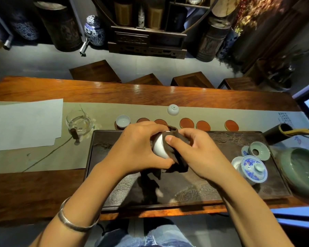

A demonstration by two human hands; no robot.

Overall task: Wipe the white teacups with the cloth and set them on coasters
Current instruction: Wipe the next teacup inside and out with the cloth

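Dark wood makes up the long worktop (43, 189), and a pale green cloth runner (100, 111) lies along it across the middle of the frame. On the runner sits a row of round red-brown coasters (186, 123). At the left end of the row, a white teacup (123, 121) stands upright on a coaster. Another white teacup (173, 109) sits upside down on the runner, just above the row.

A dark carved tray (239, 184) fills the middle of the frame. Above it, the left hand (139, 148) holds a third white teacup (160, 147), with its fingers curled round the cup. The right hand (194, 150) pinches a dark brown cloth (177, 154) and presses it on the cup with the thumb. The cloth hangs down below the cup.

A silver bangle (75, 221) is on the left wrist.

At the left, a glass pitcher (79, 122) stands beside white paper (25, 123). At the right, a blue and white lidded cup (253, 168) sits on the tray, near a green bowl (303, 170).
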